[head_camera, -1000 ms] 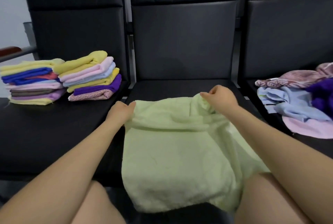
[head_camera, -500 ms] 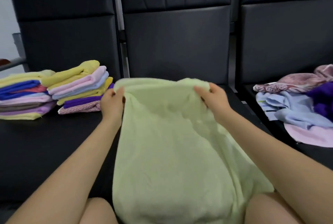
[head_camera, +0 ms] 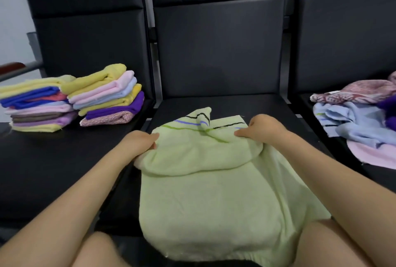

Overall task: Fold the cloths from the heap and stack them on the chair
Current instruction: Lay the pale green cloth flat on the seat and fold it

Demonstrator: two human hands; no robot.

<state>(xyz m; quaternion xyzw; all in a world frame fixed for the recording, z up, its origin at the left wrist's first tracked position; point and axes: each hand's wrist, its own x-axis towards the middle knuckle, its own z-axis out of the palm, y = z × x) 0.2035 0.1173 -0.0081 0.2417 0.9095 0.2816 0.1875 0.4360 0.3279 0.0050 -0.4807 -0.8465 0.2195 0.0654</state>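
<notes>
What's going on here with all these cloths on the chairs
A person is folding a light green cloth on the middle chair. The left hand and the right hand each grip its edge, and part of the cloth is doubled over with a striped end showing. On the chair to the left sit two stacks of folded cloths. On the chair to the right lies a heap of unfolded cloths, not yet done.

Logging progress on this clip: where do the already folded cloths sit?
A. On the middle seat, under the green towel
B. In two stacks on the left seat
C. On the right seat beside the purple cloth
B: two folded stacks rest on the left seat, side by side.
</notes>
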